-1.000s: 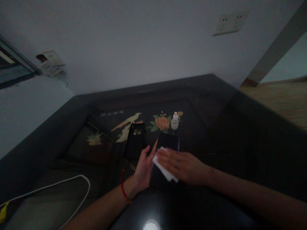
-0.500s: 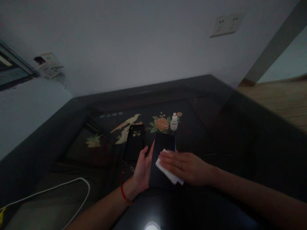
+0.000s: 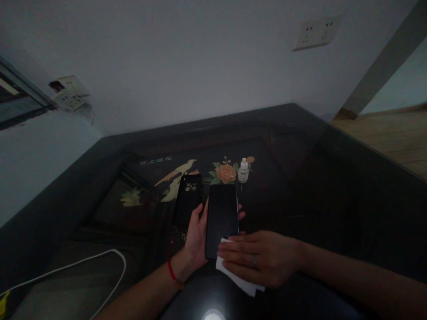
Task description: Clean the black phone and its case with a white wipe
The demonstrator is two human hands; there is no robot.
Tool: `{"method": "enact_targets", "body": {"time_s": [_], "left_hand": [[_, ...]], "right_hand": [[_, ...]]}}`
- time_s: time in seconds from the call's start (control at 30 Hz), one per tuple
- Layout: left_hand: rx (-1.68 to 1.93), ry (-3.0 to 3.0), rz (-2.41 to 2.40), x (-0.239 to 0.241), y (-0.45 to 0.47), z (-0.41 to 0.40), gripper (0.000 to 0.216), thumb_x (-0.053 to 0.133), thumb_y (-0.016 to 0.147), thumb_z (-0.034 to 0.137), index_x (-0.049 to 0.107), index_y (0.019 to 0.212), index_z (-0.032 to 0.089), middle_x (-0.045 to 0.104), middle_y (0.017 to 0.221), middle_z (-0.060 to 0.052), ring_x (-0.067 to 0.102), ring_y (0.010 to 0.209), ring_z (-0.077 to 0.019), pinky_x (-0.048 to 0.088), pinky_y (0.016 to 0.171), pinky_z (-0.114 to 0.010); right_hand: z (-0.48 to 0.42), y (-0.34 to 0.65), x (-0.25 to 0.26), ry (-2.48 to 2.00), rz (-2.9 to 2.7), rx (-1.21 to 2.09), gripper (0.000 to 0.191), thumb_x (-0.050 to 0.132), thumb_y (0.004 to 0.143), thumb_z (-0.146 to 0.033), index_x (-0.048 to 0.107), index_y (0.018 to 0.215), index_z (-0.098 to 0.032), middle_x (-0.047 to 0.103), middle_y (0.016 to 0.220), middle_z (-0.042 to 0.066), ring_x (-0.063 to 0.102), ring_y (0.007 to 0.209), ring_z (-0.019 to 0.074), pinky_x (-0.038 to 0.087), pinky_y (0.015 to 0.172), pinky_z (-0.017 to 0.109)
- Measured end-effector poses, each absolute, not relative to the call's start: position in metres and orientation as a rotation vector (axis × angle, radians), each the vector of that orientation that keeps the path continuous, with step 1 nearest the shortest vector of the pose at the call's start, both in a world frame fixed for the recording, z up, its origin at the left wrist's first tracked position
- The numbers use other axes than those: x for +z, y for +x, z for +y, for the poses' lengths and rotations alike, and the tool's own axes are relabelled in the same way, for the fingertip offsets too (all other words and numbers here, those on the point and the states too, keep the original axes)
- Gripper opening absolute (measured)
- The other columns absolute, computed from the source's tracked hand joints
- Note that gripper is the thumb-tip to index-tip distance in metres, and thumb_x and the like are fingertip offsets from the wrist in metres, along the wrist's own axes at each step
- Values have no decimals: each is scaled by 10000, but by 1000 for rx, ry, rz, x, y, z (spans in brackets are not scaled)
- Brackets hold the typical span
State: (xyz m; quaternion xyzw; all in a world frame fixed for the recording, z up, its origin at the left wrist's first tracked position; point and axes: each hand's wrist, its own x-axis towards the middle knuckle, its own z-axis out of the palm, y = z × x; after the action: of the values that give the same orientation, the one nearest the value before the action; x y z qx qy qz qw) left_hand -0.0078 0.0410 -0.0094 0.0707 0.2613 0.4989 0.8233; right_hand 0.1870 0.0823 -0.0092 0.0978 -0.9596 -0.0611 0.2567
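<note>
My left hand (image 3: 196, 235) grips a black phone (image 3: 221, 213) from beneath, screen up, with fingertips showing at both of its long edges. A red cord sits on that wrist. My right hand (image 3: 258, 258) lies flat over a folded white cloth (image 3: 238, 278) and presses it against the phone's near end. A black phone case (image 3: 187, 198) lies on the dark table just left of the phone. A small clear bottle with a white cap (image 3: 243, 170) stands beyond the phone.
The dark glossy table (image 3: 316, 186) has a painted bird and flower inlay (image 3: 225, 172). A white cable (image 3: 83, 262) loops at the near left. Wall sockets (image 3: 316, 31) sit on the white wall. Wooden floor (image 3: 393, 138) lies past the table's right edge.
My right hand slid the white cloth down the phone toward me, from its middle to its near end. The left hand turned the phone more upright, baring most of the screen.
</note>
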Motion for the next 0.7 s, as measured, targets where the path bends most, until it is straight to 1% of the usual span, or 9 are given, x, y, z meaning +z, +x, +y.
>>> {"method": "enact_targets", "body": {"time_s": [0.1,0.17,0.27,0.37,0.47,0.6,0.67,0.7], "left_hand": [[1029,125,554,-8,-8,41,593,316,890,478,422,1375,153,638,1189,-140,587,1099,-283,364,983,-422],[1027,101,591,-8,-8,42,584,321,889,479,431,1370,166,637,1195,-128,589,1097,-282,363,985,-428],[1079,111,649,-8,-9,42,561,350,891,468,417,1380,201,636,1204,-115,588,1112,-271,355,994,-419],[1089,126,650,-9,-9,42,565,370,890,455,404,1390,192,631,1214,-122,588,1115,-271,358,994,-413],[1075,81,629,-8,-9,44,573,339,895,456,409,1390,177,626,1221,-124,598,1086,-278,371,986,-424],[1095,67,640,-5,-7,44,562,345,902,439,406,1389,166,638,1193,-128,603,1080,-263,373,994,-407],[1084,62,655,-4,-6,43,539,349,908,428,413,1384,184,654,1156,-117,617,1048,-261,378,991,-430],[1079,64,662,-4,-6,42,517,349,911,420,416,1381,213,667,1124,-101,629,1015,-260,385,982,-457]], "right_hand": [[86,189,-10,157,-2629,-197,332,399,938,-113,551,1227,-54,582,1291,134,452,1291,199,420,1075,348],[90,191,-9,111,-2615,-194,344,407,928,-92,533,1244,-39,572,1301,145,399,1329,204,412,1080,357],[90,192,-8,211,-2592,-169,344,403,931,-112,554,1232,-44,586,1285,135,426,1310,214,398,1093,343],[89,192,-9,214,-2591,-155,364,367,939,-111,540,1255,-60,584,1292,117,433,1304,215,397,1095,352],[90,195,-9,82,-2568,-158,373,361,930,-77,514,1267,-28,562,1310,150,389,1334,229,410,1084,382],[93,197,-9,203,-2579,-196,359,358,942,-118,541,1241,-39,562,1315,132,429,1305,234,436,1062,347],[99,200,-10,120,-2582,-214,356,358,947,-114,531,1252,-53,564,1317,119,423,1311,219,443,1054,342],[103,201,-11,8,-2572,-211,354,364,949,-111,518,1265,-60,561,1320,121,409,1321,211,448,1049,347]]}}
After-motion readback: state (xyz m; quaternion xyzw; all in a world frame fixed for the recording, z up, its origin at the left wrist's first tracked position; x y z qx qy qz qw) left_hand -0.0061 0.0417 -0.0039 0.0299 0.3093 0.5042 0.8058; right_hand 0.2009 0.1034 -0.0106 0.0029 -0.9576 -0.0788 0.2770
